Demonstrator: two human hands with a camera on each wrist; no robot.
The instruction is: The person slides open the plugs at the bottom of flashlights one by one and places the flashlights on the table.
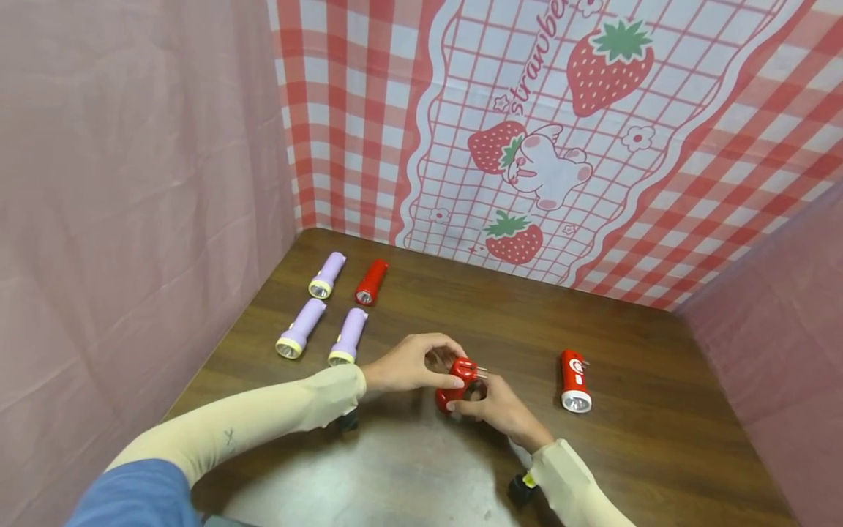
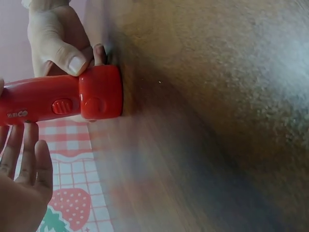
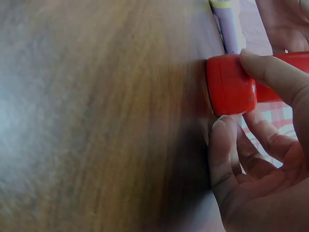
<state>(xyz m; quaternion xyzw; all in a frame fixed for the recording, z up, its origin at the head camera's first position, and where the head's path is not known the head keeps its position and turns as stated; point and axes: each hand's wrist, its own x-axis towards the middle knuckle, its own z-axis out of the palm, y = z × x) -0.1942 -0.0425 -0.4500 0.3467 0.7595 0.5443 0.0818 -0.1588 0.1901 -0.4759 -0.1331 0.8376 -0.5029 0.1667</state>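
Observation:
A red flashlight (image 1: pixel 450 395) is between both hands, held upright with its wide head down at the tabletop. Two thin metal prongs (image 1: pixel 483 372) stick out sideways near its upper end. My left hand (image 1: pixel 415 362) grips that upper end between thumb and fingers. Lower down, my right hand (image 1: pixel 497 410) holds the head, its thumb lying against the side. In the left wrist view a ribbed slide switch (image 2: pixel 62 106) shows on the red body. The right wrist view shows the smooth red head (image 3: pixel 231 84) close up; its lens faces the table and is hidden.
Three purple flashlights with pale yellow heads, one of them the nearest purple flashlight (image 1: pixel 349 335), lie at the left with another red flashlight (image 1: pixel 372 282). A red-and-white flashlight (image 1: pixel 574 380) lies to the right. Strawberry-print cloth (image 1: pixel 454 219) hangs behind the wooden table (image 1: pixel 632 454).

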